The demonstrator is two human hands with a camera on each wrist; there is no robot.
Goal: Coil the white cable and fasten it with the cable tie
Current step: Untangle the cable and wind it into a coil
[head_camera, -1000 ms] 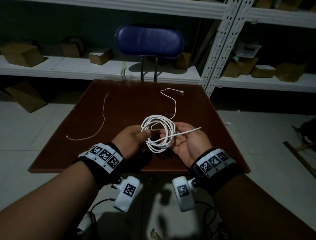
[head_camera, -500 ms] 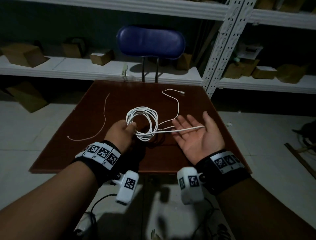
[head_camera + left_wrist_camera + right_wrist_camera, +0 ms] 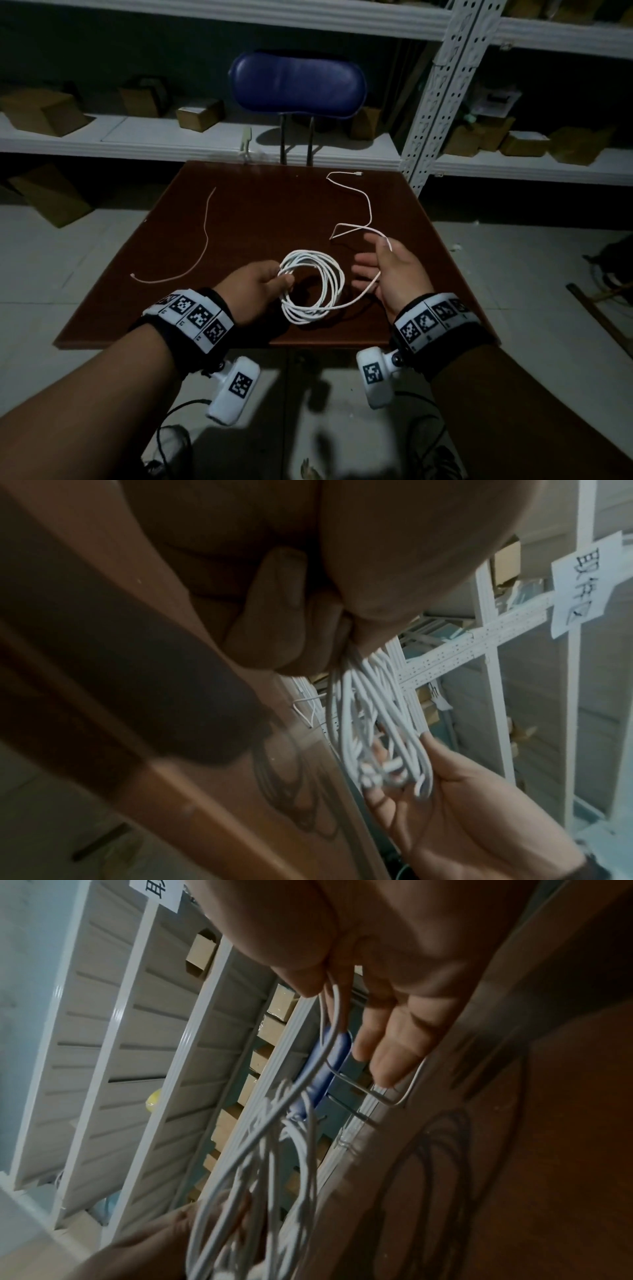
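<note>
Dim light throughout, with dark far corners and shadows under the near table (image 3: pixel 239 212) edge. Both wrist views are blurred, warped at edges.

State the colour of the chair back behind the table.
The chair back is dark blue, on dark posts. It shows best in the head view.

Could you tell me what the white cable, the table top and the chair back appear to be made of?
White cable: smooth plastic or rubber jacket, judging by its even sheen and soft, springy loops. Table top: dark reddish-brown wood or wood-look laminate; grain streaks show in the wrist views, so either fits. Chair back: glossy blue padding, probably vinyl, on dark metal-looking posts.
</note>
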